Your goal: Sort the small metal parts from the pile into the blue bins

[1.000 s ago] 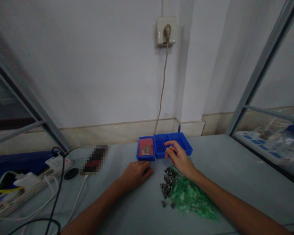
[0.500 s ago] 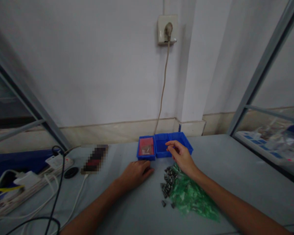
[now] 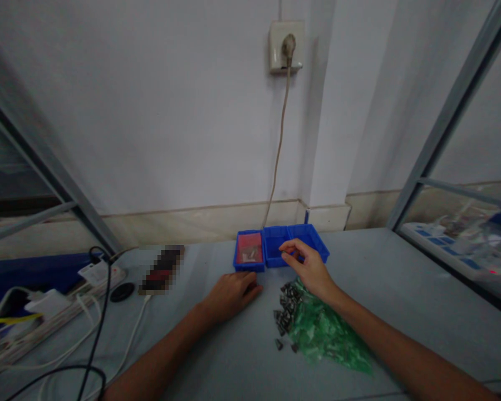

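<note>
My right hand hovers over the front of the middle blue bin, thumb and forefinger pinched. A tiny dark bit shows at the fingertips, too small to name. On the table, my left hand lies palm down with its thumb apart, holding nothing visible, just in front of the left blue bin. That bin holds a red card and a small clear bag. Below my right hand, small dark metal pieces lie heaped beside a green plastic bag.
A right blue bin adjoins the middle one. At the left lie a pixelated phone-like object, a round black disc, a power strip and tangled cables. A corded plug sits in the wall socket. Grey frame posts flank the table.
My right hand has shifted slightly, and its thumb and forefinger have come closer together over the middle bin. The left hand stays in place.
</note>
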`<state>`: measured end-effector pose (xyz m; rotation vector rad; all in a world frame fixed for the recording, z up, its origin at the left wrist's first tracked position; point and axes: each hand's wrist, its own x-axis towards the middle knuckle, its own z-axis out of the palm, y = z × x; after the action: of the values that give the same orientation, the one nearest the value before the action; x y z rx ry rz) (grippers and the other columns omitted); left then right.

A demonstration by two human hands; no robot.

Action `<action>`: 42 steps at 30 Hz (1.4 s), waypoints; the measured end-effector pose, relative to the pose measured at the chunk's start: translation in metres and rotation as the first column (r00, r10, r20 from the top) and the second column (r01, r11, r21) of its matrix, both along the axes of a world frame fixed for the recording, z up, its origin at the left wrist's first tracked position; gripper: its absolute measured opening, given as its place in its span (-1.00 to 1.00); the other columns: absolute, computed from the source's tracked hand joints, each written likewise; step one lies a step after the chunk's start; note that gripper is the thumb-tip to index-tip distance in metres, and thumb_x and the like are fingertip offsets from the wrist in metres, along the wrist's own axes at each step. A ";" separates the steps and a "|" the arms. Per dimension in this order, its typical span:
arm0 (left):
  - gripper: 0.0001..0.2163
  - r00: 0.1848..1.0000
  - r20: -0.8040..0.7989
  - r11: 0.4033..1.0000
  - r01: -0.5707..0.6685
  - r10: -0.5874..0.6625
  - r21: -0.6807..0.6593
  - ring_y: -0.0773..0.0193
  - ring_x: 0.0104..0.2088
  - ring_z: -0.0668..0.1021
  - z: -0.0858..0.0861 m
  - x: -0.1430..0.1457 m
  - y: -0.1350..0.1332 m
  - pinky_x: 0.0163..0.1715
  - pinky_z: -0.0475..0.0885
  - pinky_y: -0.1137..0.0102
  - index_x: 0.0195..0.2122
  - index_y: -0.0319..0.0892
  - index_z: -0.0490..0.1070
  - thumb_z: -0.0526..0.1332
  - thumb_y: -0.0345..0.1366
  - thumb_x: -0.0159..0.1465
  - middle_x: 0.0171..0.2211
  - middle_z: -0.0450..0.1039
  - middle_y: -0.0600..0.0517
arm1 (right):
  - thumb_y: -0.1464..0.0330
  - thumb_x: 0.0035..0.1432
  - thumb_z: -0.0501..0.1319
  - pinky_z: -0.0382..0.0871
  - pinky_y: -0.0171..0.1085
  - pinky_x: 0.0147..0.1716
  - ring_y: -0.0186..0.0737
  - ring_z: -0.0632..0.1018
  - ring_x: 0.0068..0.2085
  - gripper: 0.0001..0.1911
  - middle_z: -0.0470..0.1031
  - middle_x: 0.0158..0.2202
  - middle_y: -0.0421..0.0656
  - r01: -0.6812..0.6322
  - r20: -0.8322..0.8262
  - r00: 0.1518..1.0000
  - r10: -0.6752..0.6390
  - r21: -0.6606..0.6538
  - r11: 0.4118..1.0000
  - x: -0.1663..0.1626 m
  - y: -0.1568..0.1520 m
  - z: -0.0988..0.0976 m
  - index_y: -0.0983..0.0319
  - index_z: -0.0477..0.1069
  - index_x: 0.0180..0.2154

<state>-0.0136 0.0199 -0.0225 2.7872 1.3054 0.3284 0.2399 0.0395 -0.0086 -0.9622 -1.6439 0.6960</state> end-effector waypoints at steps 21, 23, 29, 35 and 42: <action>-0.79 0.998 0.025 0.998 0.063 -0.063 -0.011 0.20 -0.16 0.60 -0.001 0.001 0.000 -0.17 0.43 0.37 0.00 -0.04 0.37 -0.01 -0.17 0.53 -0.13 0.52 0.04 | 0.17 0.37 0.14 0.25 -0.29 -0.51 -0.23 0.45 -0.42 -0.69 0.55 -0.23 -0.12 -0.015 -0.065 0.998 0.008 -0.100 0.995 0.001 0.000 -0.003 0.16 0.50 0.00; -0.81 0.997 0.035 0.998 0.068 -0.067 -0.014 0.21 -0.17 0.59 -0.002 0.001 0.000 -0.17 0.43 0.38 -0.04 -0.06 0.38 0.00 -0.19 0.52 -0.14 0.52 0.05 | 0.18 0.35 0.16 0.29 -0.28 -0.47 -0.20 0.48 -0.37 -0.70 0.56 -0.21 -0.11 -0.011 -0.054 0.999 0.006 -0.093 0.996 0.001 0.000 -0.002 0.16 0.50 0.00; -0.86 0.997 0.051 0.999 0.052 -0.051 -0.011 0.23 -0.20 0.58 -0.003 0.001 0.001 -0.22 0.41 0.40 -0.09 -0.08 0.37 0.06 -0.20 0.50 -0.15 0.52 0.06 | 0.22 0.32 0.21 0.36 -0.23 -0.28 -0.12 0.51 -0.20 -0.77 0.54 -0.20 -0.12 -0.011 -0.011 1.000 0.010 -0.035 0.999 0.000 -0.001 0.000 0.16 0.53 -0.09; -0.84 1.000 0.001 1.000 0.012 -0.012 0.018 0.21 -0.24 0.58 -0.001 0.002 0.000 -0.27 0.40 0.39 -0.13 -0.10 0.34 0.05 -0.18 0.50 -0.16 0.52 0.02 | 0.14 0.38 0.11 0.23 -0.30 -0.53 -0.27 0.38 -0.48 -0.70 0.43 -0.35 -0.20 -0.057 -0.108 0.993 0.044 -0.120 0.991 -0.001 -0.003 -0.001 0.16 0.46 -0.03; -0.91 1.000 0.004 1.000 -0.023 0.023 0.018 0.22 -0.27 0.59 -0.001 0.002 0.000 -0.29 0.39 0.41 -0.11 -0.08 0.29 0.04 -0.25 0.48 -0.17 0.54 0.03 | 0.11 0.39 0.09 0.15 -0.33 -0.62 -0.32 0.31 -0.55 -0.69 0.32 -0.44 -0.25 -0.079 -0.184 0.982 0.046 -0.179 0.981 -0.001 0.000 0.000 0.16 0.45 -0.07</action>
<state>-0.0115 0.0197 -0.0239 2.7867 1.3412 0.3483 0.2388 0.0392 -0.0084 -0.9524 -1.4743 0.9648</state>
